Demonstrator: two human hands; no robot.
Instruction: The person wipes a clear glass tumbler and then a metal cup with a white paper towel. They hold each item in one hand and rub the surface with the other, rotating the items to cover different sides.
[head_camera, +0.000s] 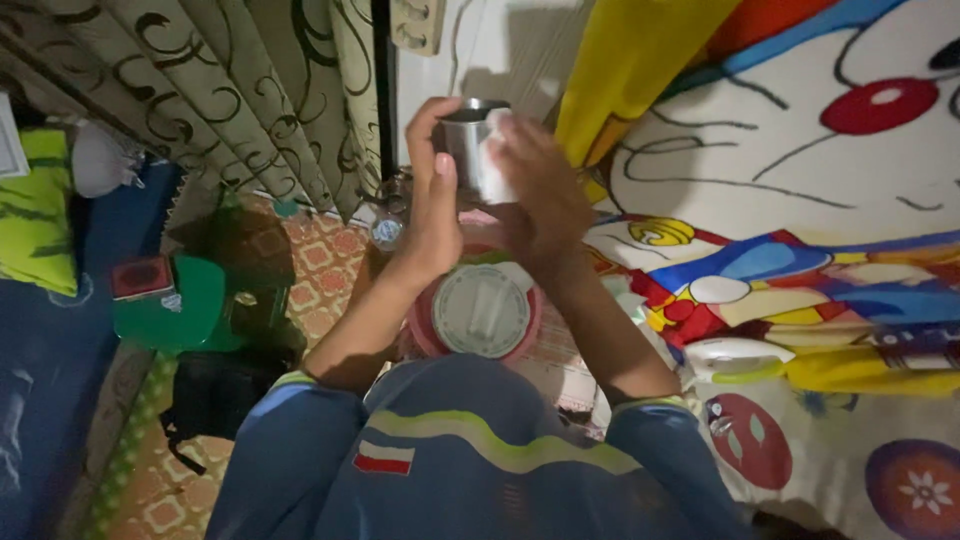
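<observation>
Closest to the camera is the person's blue top (470, 470) w/ a bright yellow-green stripe. Both arms go up and away from it, elbows bent, and meet in the middle.

The left hand (435, 190) holds the shiny metal cup (470, 150) from the left side. The thumb points up along the cup's wall and the other fingers (425, 120) curl round the far side, close together. The right hand (540, 195) is on the cup's right side, pressing a bit of white cloth or tissue (497, 160) on it. Its fingers lie flat and close together, but I can't tell how the tips grip bc the back of the hand hides them. The cup is up in the air, upright, just above a round pink tub w/ a white lid (480, 310) that sits btw the two forearms.

What could go wrong, I think: the cup is smooth and shiny, and only the left hand really wraps it. If the right hand rubs hard, the cup could twist or slip out and drop on the lid below, maybe bump the tub over. If there's water in it, tipping would spill it on the cartoon bed sheet (800, 230) just beside. Can't see inside the cup.

On the left are a patterned curtain (250, 90), a green bag (185, 305) and a tiled floor (320, 270).
</observation>
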